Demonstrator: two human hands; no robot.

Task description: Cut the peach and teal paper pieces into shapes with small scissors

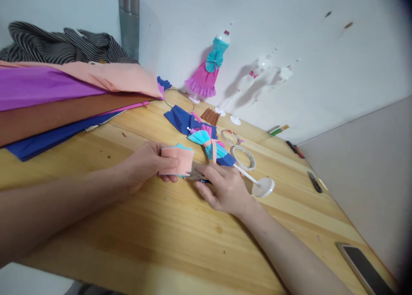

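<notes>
My left hand [151, 164] pinches a small stack of peach paper [182, 158] with turquoise layers showing behind it. The thumb lies on top and the fingers are underneath. Scissors [198, 176] are gripped in my right hand [225, 188], their blades at the lower right corner of the stack. My fingers hide much of the handles. Just beyond the hands lies a small dress form on a white stand [263, 187], dressed in dark blue paper with a turquoise bow [201, 137] and a peach strip.
Colored paper sheets [80, 80] and striped cloth [64, 44] lie at the left by a grey bottle [129, 25]. A dressed form [214, 63] and two white forms [259, 65] stand along the wall. Tape rolls [243, 158], a cutter [314, 182] and a phone [365, 267] lie right.
</notes>
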